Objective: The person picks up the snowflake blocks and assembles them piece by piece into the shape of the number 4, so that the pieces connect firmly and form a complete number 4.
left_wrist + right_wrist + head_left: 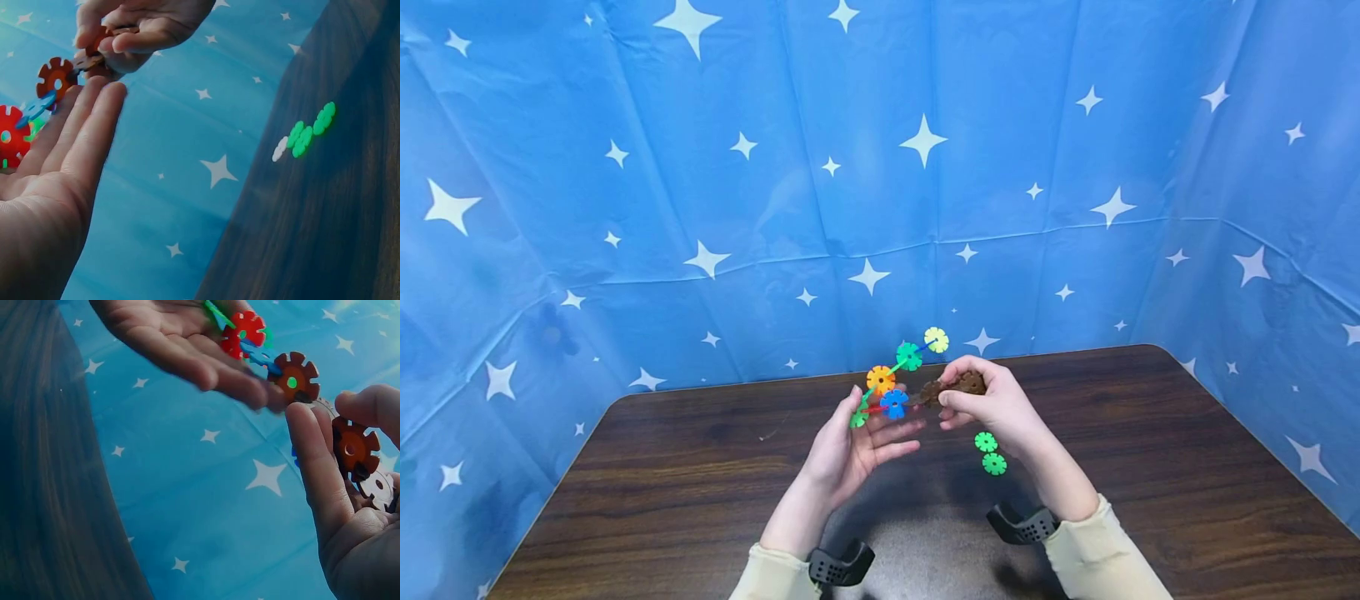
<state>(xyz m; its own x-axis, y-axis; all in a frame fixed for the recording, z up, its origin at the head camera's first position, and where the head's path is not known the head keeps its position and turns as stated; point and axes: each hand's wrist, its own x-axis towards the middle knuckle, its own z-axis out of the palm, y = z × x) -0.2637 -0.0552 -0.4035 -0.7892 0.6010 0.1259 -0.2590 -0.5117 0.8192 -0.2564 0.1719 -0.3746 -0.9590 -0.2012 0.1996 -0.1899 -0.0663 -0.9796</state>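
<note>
The left hand, palm up with fingers extended, holds a chain of multicoloured notched plastic discs under its thumb; the right hand pinches the chain's brown end above the dark wood-grain table. Apparently three loose bright green discs and one white disc lie there. The surface extends widely sideways; its far edge runs behind the hands.
</note>
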